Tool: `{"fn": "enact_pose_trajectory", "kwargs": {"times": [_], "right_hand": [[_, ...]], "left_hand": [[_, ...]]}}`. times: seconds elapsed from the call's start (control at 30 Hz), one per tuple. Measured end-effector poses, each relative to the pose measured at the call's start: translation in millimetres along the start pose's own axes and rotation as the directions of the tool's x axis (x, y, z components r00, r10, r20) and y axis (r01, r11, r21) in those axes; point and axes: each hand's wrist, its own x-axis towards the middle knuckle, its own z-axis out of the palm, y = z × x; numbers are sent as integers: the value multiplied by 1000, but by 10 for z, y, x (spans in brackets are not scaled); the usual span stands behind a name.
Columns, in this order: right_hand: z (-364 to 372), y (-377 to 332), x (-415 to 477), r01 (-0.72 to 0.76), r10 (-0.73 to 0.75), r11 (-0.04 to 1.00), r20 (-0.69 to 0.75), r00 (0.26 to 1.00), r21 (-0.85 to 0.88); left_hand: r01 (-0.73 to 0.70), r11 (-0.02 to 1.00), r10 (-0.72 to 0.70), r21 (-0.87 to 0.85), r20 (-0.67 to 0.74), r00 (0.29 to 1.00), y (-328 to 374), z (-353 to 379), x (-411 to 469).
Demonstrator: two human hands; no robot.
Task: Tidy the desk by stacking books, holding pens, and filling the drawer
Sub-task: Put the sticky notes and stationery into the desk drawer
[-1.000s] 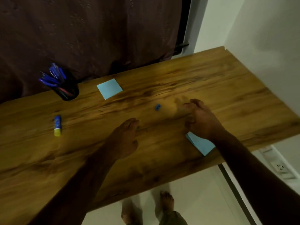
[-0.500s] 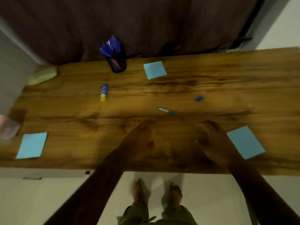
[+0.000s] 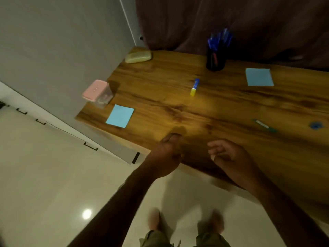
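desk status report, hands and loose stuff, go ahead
Left hand and right hand empty at near edge of desk. Glue stick, small pen, two blue pads loose. Nothing in the way.

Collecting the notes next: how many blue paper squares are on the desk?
2: one blue paper square near the desk's left end, one beside the black pen cup. More may lie outside view.

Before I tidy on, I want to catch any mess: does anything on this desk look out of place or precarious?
The pink-lidded box juts over the desk's left edge; a pen lies loose outside the pen cup.
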Motion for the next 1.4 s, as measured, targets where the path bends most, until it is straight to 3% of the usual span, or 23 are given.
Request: {"fn": "enact_pose_trajectory", "kwargs": {"times": [0.07, 0.17, 0.33, 0.4, 0.57, 0.67, 0.8, 0.9, 1.2, 1.4], "right_hand": [[317, -121, -5, -68, 61, 995, 98, 993, 73], [773, -213, -40, -160, 145, 986, 221, 964, 48], [1504, -248, -125, -351, 316, 932, 284, 905, 83], [1757, -204, -151, -417, 369, 899, 283, 886, 133], [2240, 74, -135, -573, 518, 710, 246, 819, 410], [2435, 296, 0, -616, 608, 535, 242, 756, 578], [2545, 636, 299, -515, 702, 214, 236, 672, 830], [2507, 802, 448, -368, 739, 94, 183, 648, 925], [2160, 1085, 370, 37, 809, 17, -36, 587, 999], [2069, 1255, 329, 66, 783, 44, -75, 618, 997]], "left_hand": [[18, 998, -22, -62, -70, 997, -215, -105, -144], [41, 985, -60, -169, -111, 992, -600, -185, -322], [256, 887, -241, -384, 88, 967, -1233, -216, -587], [379, 784, -322, -492, 200, 925, -1493, -148, -683], [573, 347, -407, -742, 431, 805, -1915, -73, -778], [592, 228, -440, -773, 461, 771, -2073, 3, -764], [578, -49, -460, -814, 532, 711, -2274, 238, -579], [556, -201, -516, -806, 570, 640, -2429, 485, -356], [330, -405, -460, -853, 502, 733, -2467, 653, 41], [374, -337, -434, -864, 495, 752, -2508, 692, 26]]}}
